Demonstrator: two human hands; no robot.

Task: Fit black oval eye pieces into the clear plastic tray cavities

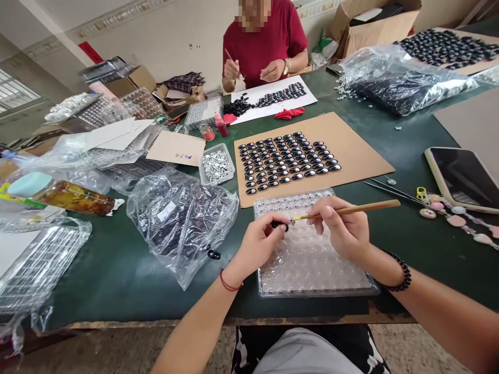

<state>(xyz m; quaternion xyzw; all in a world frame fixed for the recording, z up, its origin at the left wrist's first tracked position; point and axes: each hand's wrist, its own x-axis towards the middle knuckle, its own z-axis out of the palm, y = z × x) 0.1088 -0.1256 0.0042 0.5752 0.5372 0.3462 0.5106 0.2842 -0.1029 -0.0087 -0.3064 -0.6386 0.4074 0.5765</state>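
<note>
My left hand (259,244) pinches a small black oval piece (279,225) over a clear blister tray (312,270) at the table's front edge. My right hand (343,228) grips a thin wooden brush (362,208), its tip touching the black piece. Beyond the tray lies a brown cardboard sheet (358,150) carrying several rows of glossy black oval pieces (288,158). One loose black piece (213,254) lies on the green table beside a plastic bag.
A crumpled plastic bag (179,218) lies left of the tray. A small tub of silver bits (217,165), tweezers (390,191) and a tablet (463,179) sit around. Across the table a person in a red shirt (265,41) works over white paper. Cardboard boxes and bags crowd the edges.
</note>
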